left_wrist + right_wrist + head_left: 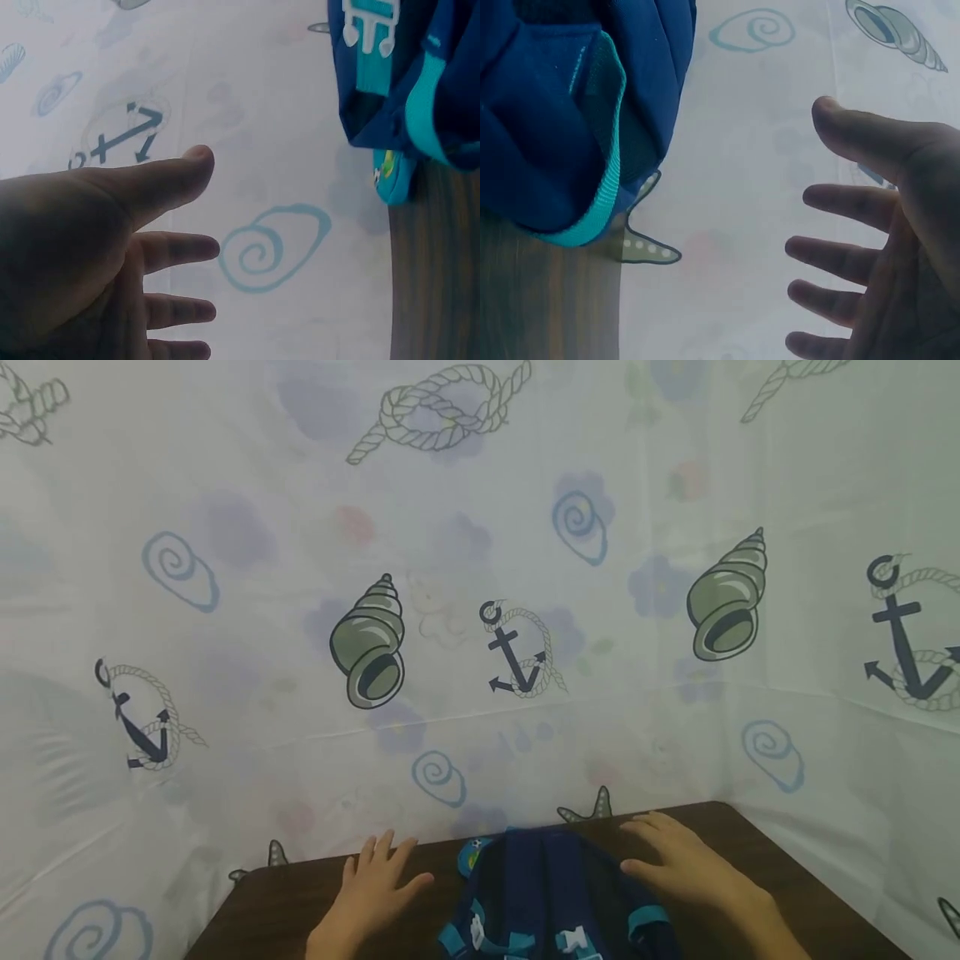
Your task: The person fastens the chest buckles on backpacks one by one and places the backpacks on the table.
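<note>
A dark blue backpack (pixel 543 881) with turquoise straps and white buckles lies on the table, its shoulder straps facing up. To its left my left hand (pixel 371 889) hovers with fingers spread, apart from the bag. My right hand (pixel 690 864) is on the other side, fingers straight and spread, holding nothing; in the head view it overlaps the bag's right edge. Each wrist view shows a bare palm, the left hand (pixel 112 240) and the right hand (pixel 885 232), with a gap to the backpack (pixel 577 112). The bag's lower end is cut off in the head view.
The dark wooden table (pixel 277 910) ends against a white cloth (pixel 480 727) printed with shells, anchors and ropes, which also hangs at both sides. A round turquoise piece with a colourful print (pixel 471 856) shows at the bag's upper left.
</note>
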`<action>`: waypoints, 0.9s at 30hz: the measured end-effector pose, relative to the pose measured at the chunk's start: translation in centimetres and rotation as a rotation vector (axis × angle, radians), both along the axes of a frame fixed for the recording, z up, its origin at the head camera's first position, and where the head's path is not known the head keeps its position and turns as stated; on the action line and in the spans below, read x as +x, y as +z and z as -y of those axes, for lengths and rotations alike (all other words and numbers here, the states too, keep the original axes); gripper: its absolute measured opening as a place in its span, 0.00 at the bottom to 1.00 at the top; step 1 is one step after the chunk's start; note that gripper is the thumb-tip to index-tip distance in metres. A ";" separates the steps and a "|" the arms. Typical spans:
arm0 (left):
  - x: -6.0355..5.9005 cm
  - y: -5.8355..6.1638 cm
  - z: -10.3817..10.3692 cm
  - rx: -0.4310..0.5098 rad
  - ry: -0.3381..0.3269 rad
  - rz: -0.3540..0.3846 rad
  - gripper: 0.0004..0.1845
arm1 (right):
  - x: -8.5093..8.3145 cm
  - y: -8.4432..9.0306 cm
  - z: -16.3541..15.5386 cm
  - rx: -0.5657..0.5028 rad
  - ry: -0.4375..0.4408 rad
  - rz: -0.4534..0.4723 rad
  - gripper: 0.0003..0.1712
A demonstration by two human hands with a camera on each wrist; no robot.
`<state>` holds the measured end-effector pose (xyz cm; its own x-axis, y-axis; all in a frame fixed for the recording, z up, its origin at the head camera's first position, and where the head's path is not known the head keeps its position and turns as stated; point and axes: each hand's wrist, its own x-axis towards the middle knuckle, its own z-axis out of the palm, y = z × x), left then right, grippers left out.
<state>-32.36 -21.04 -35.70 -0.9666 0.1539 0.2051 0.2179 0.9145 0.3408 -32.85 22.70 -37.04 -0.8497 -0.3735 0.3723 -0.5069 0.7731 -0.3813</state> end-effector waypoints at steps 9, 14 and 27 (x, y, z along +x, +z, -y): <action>0.4 -0.7 -1.5 0.028 -0.104 0.062 0.36 | 0.0 -0.1 0.7 -0.005 0.086 0.023 0.35; 0.6 -1.2 -2.4 0.015 -0.170 0.120 0.33 | -0.1 -0.9 1.5 0.039 0.133 0.010 0.34; 0.7 -2.0 -4.4 0.066 -0.264 0.334 0.22 | 0.4 -3.3 4.1 0.090 0.284 0.277 0.23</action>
